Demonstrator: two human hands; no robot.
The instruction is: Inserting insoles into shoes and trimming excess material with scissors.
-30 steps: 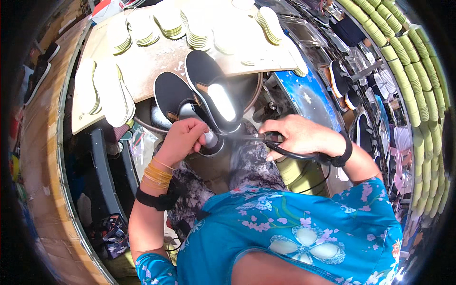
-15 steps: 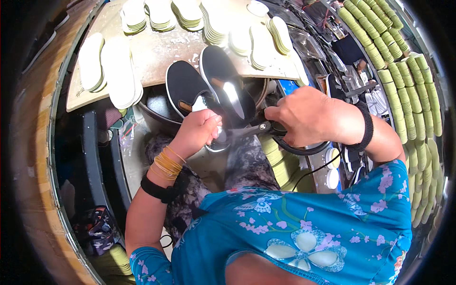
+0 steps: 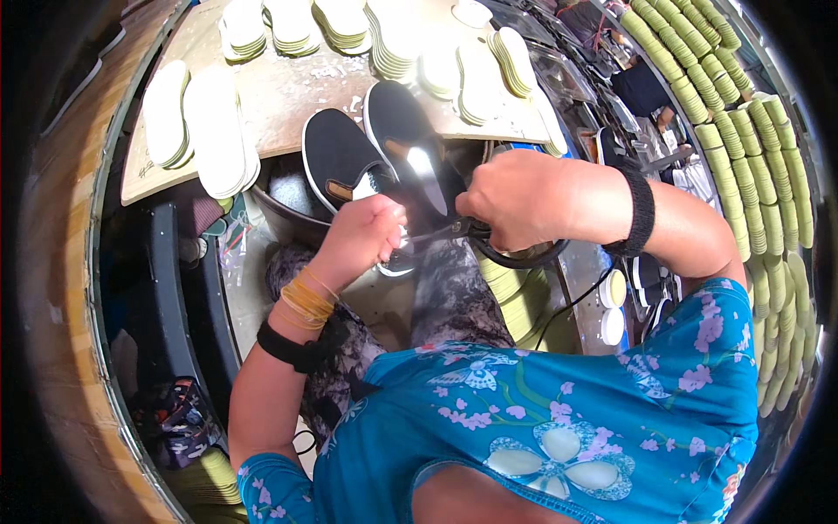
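Observation:
Two black cloth slip-on shoes with white edges lie side by side before me. My left hand (image 3: 362,231) is closed over the heel part of the left shoe (image 3: 336,153), and a bit of white shows at its fingers. A white lining shows in that shoe's opening. The right shoe (image 3: 397,118) lies just beyond, with a bright patch inside. In my right hand (image 3: 519,199) are scissors (image 3: 456,229), their handles mostly hidden by my fingers. The blades point left, reaching close to my left fingers; their tips are blurred.
A wooden board (image 3: 305,109) across the front bears stacks of white-topped insoles (image 3: 336,26) and white scraps. Beneath it sits a dark round basin (image 3: 292,196). Rows of green-edged stacks (image 3: 733,166) line the right side. Two round lidded tubs (image 3: 613,288) stand near my right arm.
My right hand and the scissors have moved left, toward my left hand. The shoes and left hand have shifted only slightly.

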